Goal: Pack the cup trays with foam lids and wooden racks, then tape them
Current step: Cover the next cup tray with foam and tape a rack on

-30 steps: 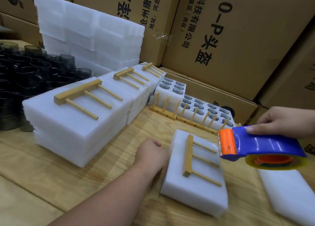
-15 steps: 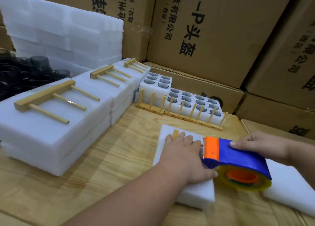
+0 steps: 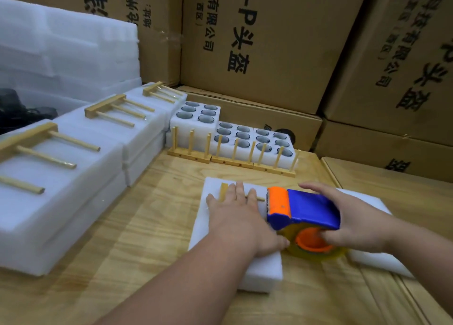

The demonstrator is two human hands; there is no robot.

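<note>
Foam pack point(image 3: 215, 231) lay flat on the wooden table point(image 3: 127, 238), near centre. A wooden rack point(image 3: 223, 191) lay on its top, mostly hidden; only the bar's far end and one peg tip showed past the fingers.

Left hand point(image 3: 241, 220) was pressed palm-down on the pack, fingers straight and spread across the rack, grasping nothing.

Right hand point(image 3: 353, 223) gripped the blue and orange tape dispenser point(image 3: 304, 209), fingers over the blue housing, thumb at the orange core of the tape roll point(image 3: 316, 247). The dispenser's orange end sat over the right part of the pack's top, just beside the left hand's fingers. Contact between its blade and the foam could not be determined.

A loose foam lid point(image 3: 375, 258) lay right of the pack, partly under the right hand.

Far side: open cup trays point(image 3: 245, 138) with upright racks point(image 3: 232, 160) leaning against their near face. Left: stacked finished packs point(image 3: 61, 202), each with a rack on top. Cardboard boxes point(image 3: 269, 42) behind.
</note>
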